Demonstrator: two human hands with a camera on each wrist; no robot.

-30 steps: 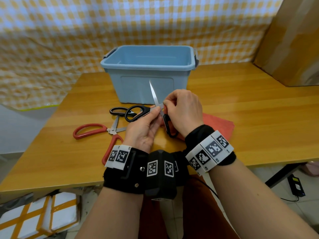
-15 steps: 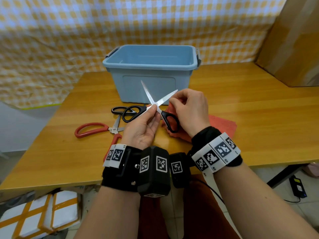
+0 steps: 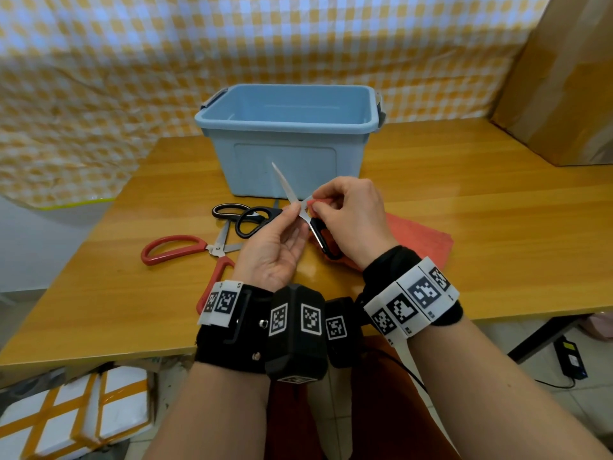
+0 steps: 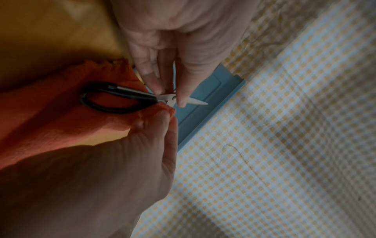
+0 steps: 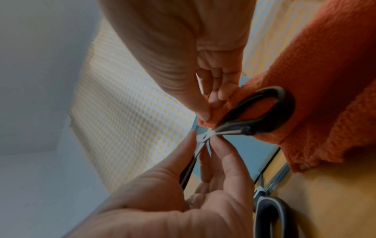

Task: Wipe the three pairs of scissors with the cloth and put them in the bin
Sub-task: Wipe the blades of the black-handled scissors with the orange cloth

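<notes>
A wooden table point(image 3: 464, 210) is carrying a blue bin point(image 3: 285, 154) toward its far edge, red-handled scissors point(image 3: 185, 252), black-handled scissors point(image 3: 232, 210) and an orange cloth point(image 3: 421, 237).

A yellow-and-white checked sheet point(image 3: 232, 44) hangs as the backdrop behind the glossy wooden surface point(image 3: 481, 207) — daylight glints off its grain. A brown cardboard panel point(image 3: 564, 78) leans at the right; below lies pale tiled floor point(image 3: 530, 343), with white-and-orange boxes point(image 3: 66, 416) at the left.
</notes>
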